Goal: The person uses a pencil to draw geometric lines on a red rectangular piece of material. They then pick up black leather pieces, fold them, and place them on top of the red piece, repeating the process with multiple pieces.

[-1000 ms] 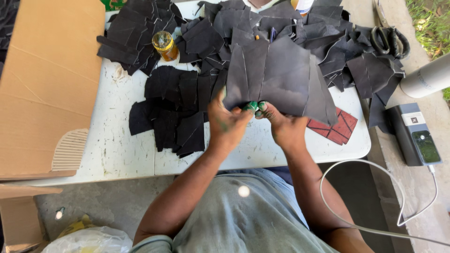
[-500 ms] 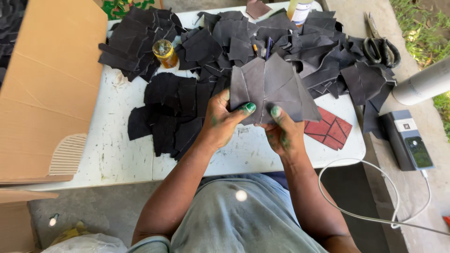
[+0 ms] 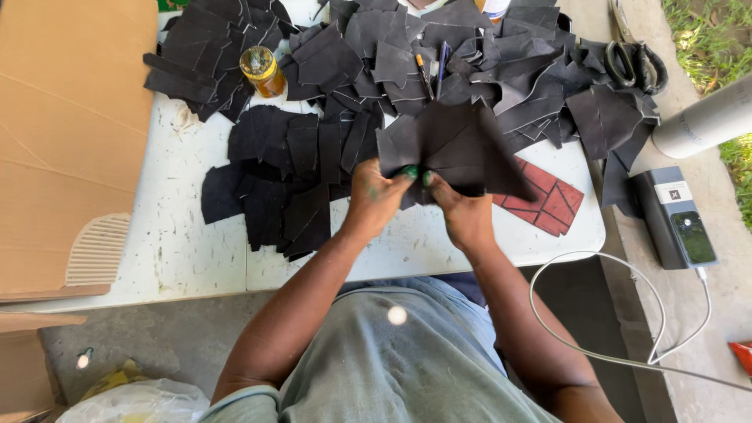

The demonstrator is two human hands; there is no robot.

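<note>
Both my hands hold one folded black leather piece (image 3: 454, 145) above the white table (image 3: 188, 243). My left hand (image 3: 376, 200) pinches its lower edge on the left. My right hand (image 3: 462, 215) pinches the same edge just beside it, the thumbs nearly touching. Both thumbnails are green. A stack of black cut pieces (image 3: 290, 180) lies on the table left of my left hand. Under the held piece lies a reddish-brown piece (image 3: 552, 204) marked with lines.
More black pieces (image 3: 439, 47) cover the far side of the table, with pens (image 3: 432, 69) among them. A small jar of yellow liquid (image 3: 262, 72) stands at the back left, scissors (image 3: 636, 64) at the back right. Cardboard (image 3: 63, 133) lies left; a dark device (image 3: 675, 219) with a white cable (image 3: 595, 345) sits right.
My hands have turned and refolded the black piece, lowering it slightly. The thumbs that were apart half a second ago are now close together on its lower edge.
</note>
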